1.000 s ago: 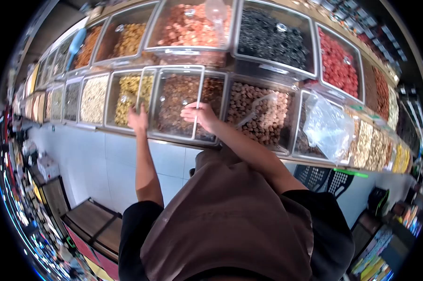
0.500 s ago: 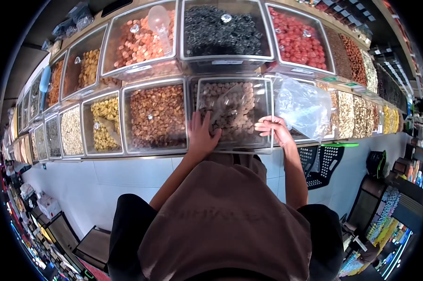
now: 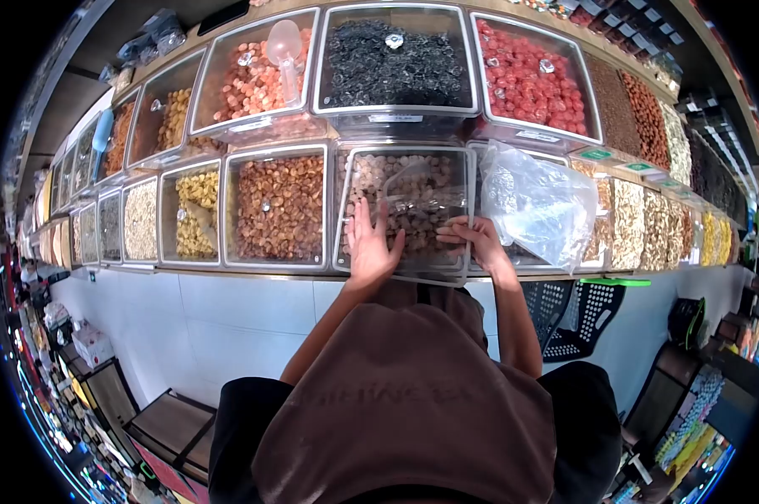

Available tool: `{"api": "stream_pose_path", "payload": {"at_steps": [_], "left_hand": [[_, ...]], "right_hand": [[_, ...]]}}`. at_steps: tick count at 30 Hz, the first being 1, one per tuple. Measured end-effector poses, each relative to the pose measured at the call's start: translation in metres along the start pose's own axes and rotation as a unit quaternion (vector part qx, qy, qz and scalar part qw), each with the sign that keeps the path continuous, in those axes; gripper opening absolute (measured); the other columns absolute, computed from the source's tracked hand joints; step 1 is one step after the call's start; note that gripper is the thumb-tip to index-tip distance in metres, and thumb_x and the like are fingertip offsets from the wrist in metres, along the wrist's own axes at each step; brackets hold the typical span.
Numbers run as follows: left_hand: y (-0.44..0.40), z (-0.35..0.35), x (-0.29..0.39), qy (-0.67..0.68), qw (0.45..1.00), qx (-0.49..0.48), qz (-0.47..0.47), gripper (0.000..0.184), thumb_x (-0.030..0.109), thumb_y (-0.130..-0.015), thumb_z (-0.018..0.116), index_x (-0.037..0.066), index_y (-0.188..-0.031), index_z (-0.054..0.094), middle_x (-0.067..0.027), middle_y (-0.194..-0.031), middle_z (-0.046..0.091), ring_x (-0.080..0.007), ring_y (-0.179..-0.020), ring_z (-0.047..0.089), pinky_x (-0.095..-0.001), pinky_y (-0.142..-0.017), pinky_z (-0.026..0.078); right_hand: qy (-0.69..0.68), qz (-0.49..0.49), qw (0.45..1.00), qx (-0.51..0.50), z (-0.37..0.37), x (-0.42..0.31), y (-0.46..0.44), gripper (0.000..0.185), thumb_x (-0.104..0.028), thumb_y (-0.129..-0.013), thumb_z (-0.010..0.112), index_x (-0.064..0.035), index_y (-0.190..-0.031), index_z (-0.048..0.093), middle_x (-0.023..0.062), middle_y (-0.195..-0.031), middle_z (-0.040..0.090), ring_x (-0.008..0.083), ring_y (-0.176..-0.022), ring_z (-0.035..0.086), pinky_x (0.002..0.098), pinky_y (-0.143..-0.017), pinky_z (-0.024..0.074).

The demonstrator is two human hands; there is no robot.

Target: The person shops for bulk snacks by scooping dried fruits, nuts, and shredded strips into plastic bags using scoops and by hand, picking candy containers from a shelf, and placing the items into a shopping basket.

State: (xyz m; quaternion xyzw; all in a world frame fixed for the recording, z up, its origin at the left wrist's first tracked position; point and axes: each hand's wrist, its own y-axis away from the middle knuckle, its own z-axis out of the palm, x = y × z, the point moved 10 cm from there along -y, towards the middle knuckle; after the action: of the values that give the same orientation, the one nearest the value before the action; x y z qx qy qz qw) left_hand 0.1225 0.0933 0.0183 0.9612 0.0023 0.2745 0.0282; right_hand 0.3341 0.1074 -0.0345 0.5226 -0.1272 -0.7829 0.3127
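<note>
A clear plastic lid [image 3: 413, 202] lies askew over a bin [image 3: 341, 252] of pale brownish round pieces [image 3: 371, 175]. Its near right corner hangs past the bin's front edge. My left hand [image 3: 371, 252] rests flat near the lid's left side, thumb apart from the fingers. At the right edge, my right hand [image 3: 484, 245] pinches the lid, with fingers over its top. Whether the lid sits in its frame on the far side I cannot tell.
A crumpled clear plastic bag [image 3: 539, 202] lies on the bins to the right. Lidded bins of yellow raisins [image 3: 279, 210], black dried fruit [image 3: 396, 71] and red fruit [image 3: 531, 80] surround this one. A clear scoop [image 3: 285, 55] sits behind. A black basket [image 3: 573, 323] stands below the counter.
The lid has shifted left over the bin, my right hand moving with it. My left hand's fingers have come closer together. The whole view has tilted slightly.
</note>
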Motion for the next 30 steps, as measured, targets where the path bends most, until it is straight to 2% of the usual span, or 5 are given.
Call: {"api": "stream_pose_path", "payload": {"at_steps": [3, 4, 10, 24, 30], "left_hand": [[0.014, 0.011, -0.003, 0.007, 0.999, -0.019, -0.032, 0.073, 0.040, -0.089, 0.060, 0.012, -0.151, 0.032, -0.0299, -0.155, 0.017, -0.0421, -0.146, 0.014, -0.0513, -0.118, 0.011], [0.015, 0.008, -0.005, 0.005, 0.999, -0.012, -0.036, 0.073, 0.040, -0.089, 0.060, 0.012, -0.151, 0.032, -0.0299, -0.155, 0.017, -0.0421, -0.146, 0.014, -0.0513, -0.118, 0.011], [0.012, 0.012, -0.005, 0.013, 1.000, -0.024, -0.005, 0.079, 0.042, -0.086, 0.066, 0.014, -0.152, 0.031, -0.0288, -0.156, 0.017, -0.0414, -0.146, 0.015, -0.0512, -0.118, 0.013], [-0.006, 0.002, 0.026, 0.032, 0.996, -0.061, 0.050, 0.081, 0.033, -0.087, 0.066, 0.009, -0.153, 0.026, -0.0303, -0.156, 0.016, -0.0437, -0.146, 0.014, -0.0526, -0.116, 0.013], [-0.010, 0.006, 0.004, -0.027, 0.997, -0.049, 0.061, 0.070, 0.039, -0.088, 0.063, 0.008, -0.146, 0.038, -0.0306, -0.155, 0.018, -0.0422, -0.145, 0.018, -0.0524, -0.115, 0.015]], "right_hand": [[0.021, -0.005, 1.000, -0.014, 0.007, -0.003, 0.016, 0.027, -0.015, -0.097, 0.058, 0.0045, -0.116, 0.058, 0.0209, -0.112, 0.067, 0.0303, -0.103, 0.068, 0.0375, -0.071, 0.0613], [0.028, -0.002, 1.000, -0.006, 0.008, -0.004, 0.020, 0.025, -0.014, -0.098, 0.056, 0.0030, -0.117, 0.059, 0.0192, -0.112, 0.067, 0.0288, -0.103, 0.069, 0.0336, -0.065, 0.0597], [0.045, 0.009, 0.998, -0.040, 0.008, -0.012, 0.025, 0.028, -0.017, -0.098, 0.057, 0.0032, -0.118, 0.057, 0.0188, -0.114, 0.067, 0.0292, -0.105, 0.068, 0.0362, -0.067, 0.0610], [0.113, 0.009, 0.991, -0.070, 0.020, -0.046, 0.036, 0.029, -0.013, -0.099, 0.055, 0.0059, -0.121, 0.055, 0.0185, -0.115, 0.066, 0.0282, -0.107, 0.066, 0.0377, -0.067, 0.0626], [0.115, 0.031, 0.990, -0.076, 0.023, -0.047, -0.014, 0.029, -0.016, -0.100, 0.054, 0.0042, -0.121, 0.054, 0.0193, -0.116, 0.066, 0.0288, -0.104, 0.068, 0.0357, -0.067, 0.0615]]}}
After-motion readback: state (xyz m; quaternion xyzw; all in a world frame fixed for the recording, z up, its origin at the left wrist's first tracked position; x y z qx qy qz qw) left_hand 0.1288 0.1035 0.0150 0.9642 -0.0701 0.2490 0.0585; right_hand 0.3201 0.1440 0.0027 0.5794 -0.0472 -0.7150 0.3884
